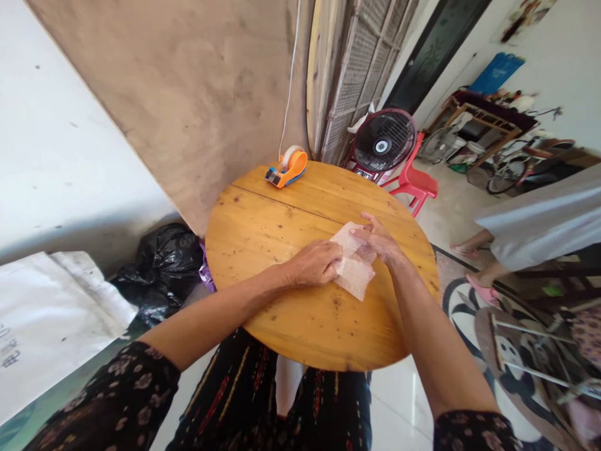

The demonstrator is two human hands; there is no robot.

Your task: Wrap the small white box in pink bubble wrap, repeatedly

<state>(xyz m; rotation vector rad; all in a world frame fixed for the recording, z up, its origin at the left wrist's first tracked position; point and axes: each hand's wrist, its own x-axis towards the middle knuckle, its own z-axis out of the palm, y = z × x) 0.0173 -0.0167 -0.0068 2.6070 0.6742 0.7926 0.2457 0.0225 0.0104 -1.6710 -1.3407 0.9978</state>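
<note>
A thin, whitish, see-through wrapping sheet (pixel 353 279) lies folded on the round wooden table (pixel 263 250), right of the middle. My left hand (pixel 315 262) is closed on the sheet's left edge, its fingers curled in. Over the upper right part of the sheet is my right hand (pixel 375 238). Its thumb presses on the sheet and one finger stretches out past the edge; the other fingers are partly hidden. Between the hands a pinkish-brown patch shows through the sheet, and I cannot make out what it is.
An orange and blue tape dispenser (pixel 288 168) with a roll stands at the table's far edge. Behind are a fan (pixel 382 145) and a red plastic chair (pixel 416 178). Black bags (pixel 164 263) lie at left. A person in a light garment (pixel 544 213) is at right.
</note>
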